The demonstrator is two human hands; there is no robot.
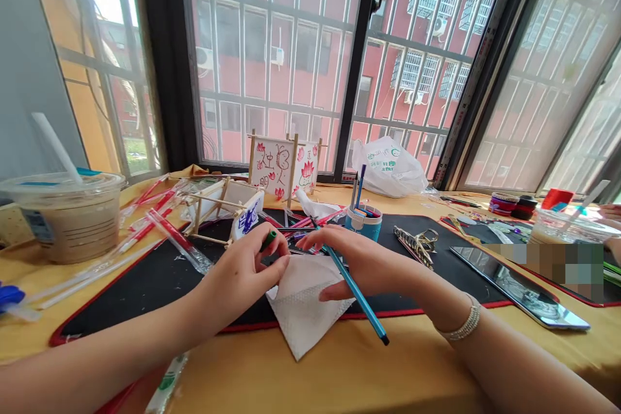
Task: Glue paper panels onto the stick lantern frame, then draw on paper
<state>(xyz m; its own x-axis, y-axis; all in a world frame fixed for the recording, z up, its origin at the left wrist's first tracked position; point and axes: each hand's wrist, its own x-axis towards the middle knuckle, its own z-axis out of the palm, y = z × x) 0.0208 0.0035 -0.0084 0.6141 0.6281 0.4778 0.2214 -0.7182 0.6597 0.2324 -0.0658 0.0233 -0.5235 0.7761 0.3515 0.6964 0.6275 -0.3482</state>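
My left hand point(255, 259) is closed, its fingers curled round a small dark green piece point(268, 240) that looks like a marker cap; most of it is hidden. My right hand point(361, 262) holds a blue felt-tip pen point(356, 291) slanted between thumb and fingers, with its black end toward me. Under both hands lies a white textured tissue point(301, 320), one corner pointing at me over the edge of the black mat point(126, 297). Behind my right hand stands a blue cup point(365, 225) of pens.
A wooden-framed lantern point(284, 168) with red drawings stands near the window; another frame point(208, 210) lies tipped over. Lidded drinks point(72, 226) flank the mat, with wrapped red sticks point(172, 233) at left. A hair clip point(414, 246) and phone point(521, 288) lie right. Another person's hand point(611, 212) shows far right.
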